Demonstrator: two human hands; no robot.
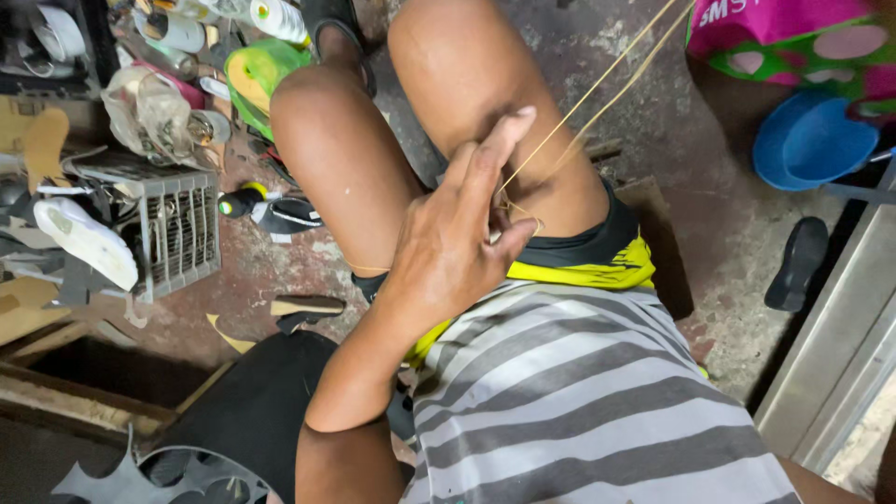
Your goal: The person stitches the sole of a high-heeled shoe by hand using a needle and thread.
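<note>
Nearest the camera, a striped shirt (579, 392) is filling the lower frame. Just beyond it the left hand (457, 238) is resting over the right thigh, fingers curled and pinching a thin tan thread (583, 103) near a small loop beside the thumb. The thread is running taut in two strands from the pinch toward the upper right, where it is leaving the frame.

Handling judgement: the thread is looking light, limp unless tensioned, and liable to slip or cut into skin; the safest hold appears to be close to the loop.

Not verified: the right hand is not appearing in view, and the thread's far end is cut off. Farther left, a wire basket (177, 229), a white shoe sole (84, 241) and bottles are lying cluttered on the floor; far right, a blue basin (812, 140) is sitting beside a dark sandal (796, 261).
</note>
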